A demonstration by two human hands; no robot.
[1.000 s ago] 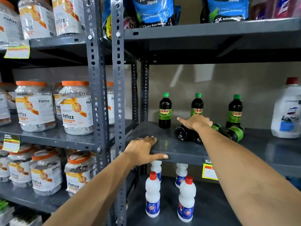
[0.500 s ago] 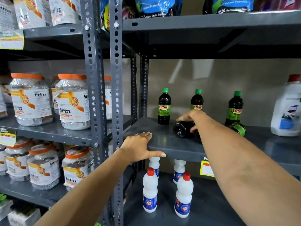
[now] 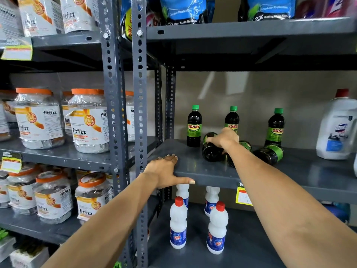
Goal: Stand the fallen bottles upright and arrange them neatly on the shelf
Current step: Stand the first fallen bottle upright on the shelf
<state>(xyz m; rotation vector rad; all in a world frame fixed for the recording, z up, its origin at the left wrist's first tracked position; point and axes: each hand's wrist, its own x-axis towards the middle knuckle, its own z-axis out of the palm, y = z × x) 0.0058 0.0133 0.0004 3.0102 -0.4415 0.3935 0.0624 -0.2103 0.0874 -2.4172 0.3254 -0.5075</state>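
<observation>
Head view, the only one here. The grey metal shelf (image 3: 195,171) runs across the middle, and the left hand (image 3: 164,172) lies flat on its front edge at about 8 o'clock from the bottles, fingers together on top, thumb stretched out along the lip, holding nothing. The right hand (image 3: 224,139) is out over the fallen bottles, fingers curled down around the leftmost fallen bottle (image 3: 211,147), which lies on its side with its dark base toward the camera. A second fallen bottle (image 3: 239,153) lies just beside it, mostly hidden under the wrist; whether the two touch I cannot tell. A third fallen bottle (image 3: 269,153) lies at 3 o'clock from the hand, green label up. Behind them, three upright bottles with green caps stand along the back: one at 10 o'clock from the hand (image 3: 194,128), one directly behind it at 12 (image 3: 232,118), one at 2 (image 3: 276,126). Far right, a large white jug (image 3: 337,128) with a red cap. Below the shelf, white bottles with red caps (image 3: 178,225) stand upright. Left bay: clear jars with orange lids (image 3: 88,120).
</observation>
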